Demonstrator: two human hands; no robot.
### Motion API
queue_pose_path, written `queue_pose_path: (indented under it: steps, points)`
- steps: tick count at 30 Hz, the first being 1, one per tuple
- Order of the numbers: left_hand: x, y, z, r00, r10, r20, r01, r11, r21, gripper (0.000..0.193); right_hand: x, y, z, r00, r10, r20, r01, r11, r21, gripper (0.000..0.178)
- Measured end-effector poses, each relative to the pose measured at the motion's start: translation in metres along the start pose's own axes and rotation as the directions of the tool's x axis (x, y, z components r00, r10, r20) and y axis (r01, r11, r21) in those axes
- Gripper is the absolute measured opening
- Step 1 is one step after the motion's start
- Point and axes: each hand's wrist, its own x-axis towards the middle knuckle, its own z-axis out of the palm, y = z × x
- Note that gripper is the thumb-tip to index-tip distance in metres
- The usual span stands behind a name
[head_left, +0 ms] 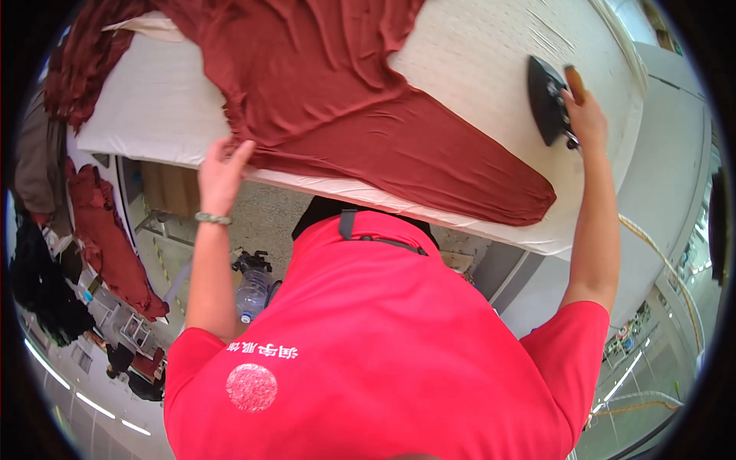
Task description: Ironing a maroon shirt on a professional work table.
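A dark red knit garment (307, 84) lies over a padded, cream-covered ironing table (153, 100). Its body is at the top, and one sleeve (452, 161) stretches to the right along the near edge, with small wrinkles. My left hand (220, 172) is at the garment's lower left edge, thumb and fingers pinched on the cloth. In my right hand (587, 119) is a black iron (543, 100), gripped by its wooden handle (574, 83). The iron is over the bare padding, right of the sleeve and apart from it. Whether its sole touches the padding is unclear.
More dark red cloth (84, 69) bunches at the table's far left. Dark garments (46, 284) and a red piece (115, 245) hang to the left. Below the table stands a clear plastic bottle (251, 295). A pale cord (659, 249) runs down at the right.
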Motion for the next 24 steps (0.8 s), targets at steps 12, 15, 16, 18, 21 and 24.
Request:
queue_pose_path:
  steps: [12,15,16,18,21,24]
  points:
    - [0.013,0.023,0.007,0.966,0.135,0.221,0.012,0.831,-0.557,0.039,-0.235,0.090,0.173,0.866,0.494,0.079,-0.366,0.519,0.773,0.050]
    - [0.066,0.088,0.006,0.954,0.140,0.264,-0.036,0.931,-0.363,0.049,-0.204,0.069,0.129,0.859,0.285,0.426,-0.484,0.178,0.857,0.056]
    - [0.095,0.127,-0.005,0.944,0.278,0.178,-0.209,0.919,-0.333,0.051,-0.186,0.055,0.098,0.935,0.190,0.300,-0.344,0.269,0.900,0.057]
    - [0.147,0.214,-0.044,0.762,0.647,-0.018,-0.644,0.755,-0.123,0.043,-0.135,0.047,0.005,0.950,0.258,0.178,-0.265,0.358,0.895,0.053]
    - [0.210,0.326,-0.118,0.353,0.858,-0.372,-0.900,0.420,0.114,0.027,-0.078,0.067,-0.123,0.920,0.336,-0.204,0.232,-0.046,0.972,0.058]
    - [0.229,0.320,-0.122,0.200,0.961,-0.190,-0.800,0.273,0.535,0.024,-0.038,0.082,-0.119,0.844,0.340,-0.416,0.132,0.620,0.773,0.050]
